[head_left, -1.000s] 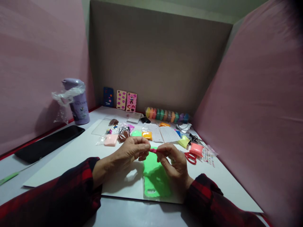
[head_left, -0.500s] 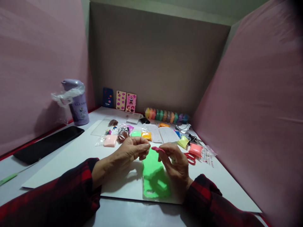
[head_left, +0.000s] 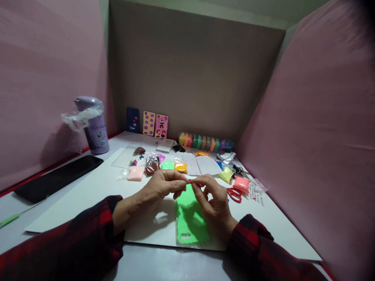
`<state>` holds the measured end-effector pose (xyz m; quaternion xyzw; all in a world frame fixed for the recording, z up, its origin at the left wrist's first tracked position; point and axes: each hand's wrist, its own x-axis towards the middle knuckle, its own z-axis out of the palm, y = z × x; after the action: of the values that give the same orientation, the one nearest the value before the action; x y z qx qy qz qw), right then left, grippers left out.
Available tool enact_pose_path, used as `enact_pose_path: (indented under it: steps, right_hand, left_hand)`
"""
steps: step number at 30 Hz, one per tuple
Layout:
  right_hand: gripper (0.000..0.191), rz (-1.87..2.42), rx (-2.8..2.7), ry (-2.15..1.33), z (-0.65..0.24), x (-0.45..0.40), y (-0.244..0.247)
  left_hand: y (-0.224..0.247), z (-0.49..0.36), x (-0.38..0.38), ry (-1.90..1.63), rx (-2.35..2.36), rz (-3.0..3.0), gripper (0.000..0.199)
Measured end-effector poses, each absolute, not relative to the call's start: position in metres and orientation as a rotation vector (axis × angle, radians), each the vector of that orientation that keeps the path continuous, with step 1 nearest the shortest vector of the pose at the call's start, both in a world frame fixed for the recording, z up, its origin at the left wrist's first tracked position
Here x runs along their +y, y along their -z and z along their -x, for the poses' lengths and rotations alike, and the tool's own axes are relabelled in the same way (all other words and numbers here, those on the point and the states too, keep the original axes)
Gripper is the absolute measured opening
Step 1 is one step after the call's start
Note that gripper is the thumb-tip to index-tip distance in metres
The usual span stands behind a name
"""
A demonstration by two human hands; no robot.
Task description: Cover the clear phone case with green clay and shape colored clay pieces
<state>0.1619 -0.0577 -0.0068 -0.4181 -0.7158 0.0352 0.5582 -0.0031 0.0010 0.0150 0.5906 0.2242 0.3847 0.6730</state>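
Over the table, a small piece of deep pink clay (head_left: 190, 181) shows between the fingertips of both hands. My right hand (head_left: 216, 197) pinches it between thumb and forefinger. My left hand (head_left: 164, 185) is closed too, its thumb and forefinger pinching the piece's left end. Fingers cover most of the clay. Directly beneath lies a phone case (head_left: 191, 224) covered in bright green clay, with a camera cutout at its near end and the hands' shadow across it. Red-handled scissors (head_left: 235, 194) lie just right of my right hand.
A white board (head_left: 88, 210) covers the table middle. Behind my hands are clay packets (head_left: 136, 173), an open notebook (head_left: 202, 164) and a row of coloured clay (head_left: 205, 142). Decorated cases (head_left: 149, 123) lean on the back wall. A purple bottle (head_left: 98, 130) and black phone (head_left: 60, 177) are left.
My hands have come together, with the left fingertips now meeting the pink clay that stuck out from my right fingers. The green case has stayed in place.
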Motion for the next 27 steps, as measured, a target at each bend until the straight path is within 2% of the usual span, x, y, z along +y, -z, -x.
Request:
enact_pose_path:
  steps: [7,14,27]
  right_hand:
    - [0.015,0.981,-1.763,-0.065,-0.1638,-0.0572,0.008]
    - [0.012,1.029,-1.828,0.124,-0.1653,-0.0563,0.0087]
    - [0.018,1.047,-1.886,0.343,-0.1648,-0.0563,0.0129]
  left_hand:
    - [-0.0163,0.0055,0.0019,-0.847,0.58,-1.524,0.019]
    - [-0.0182,0.0048,-0.0031,-0.92,0.591,-1.696,0.01]
    - [-0.0125,0.0062,-0.0026,-0.974,0.623,-1.953,0.013]
